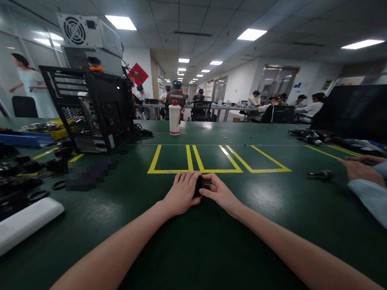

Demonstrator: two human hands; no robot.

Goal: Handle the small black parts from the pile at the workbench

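Both of my hands meet around a small black object (198, 188) on the green table, just below the yellow tape outlines. My left hand (183, 192) wraps over its left side with the fingers bent. On the other side, my right hand (218, 190) pinches it between thumb and fingers. Much of the object is covered by the fingers, so its kind cannot be made out.
A black computer case (97, 108) stands at the back left with power supplies (88, 32) on top. Beyond the tape stands a white bottle (174, 119). A long white box (20, 228) lies left. At right, a co-worker's hands (363, 169) are near a metal part (319, 175).
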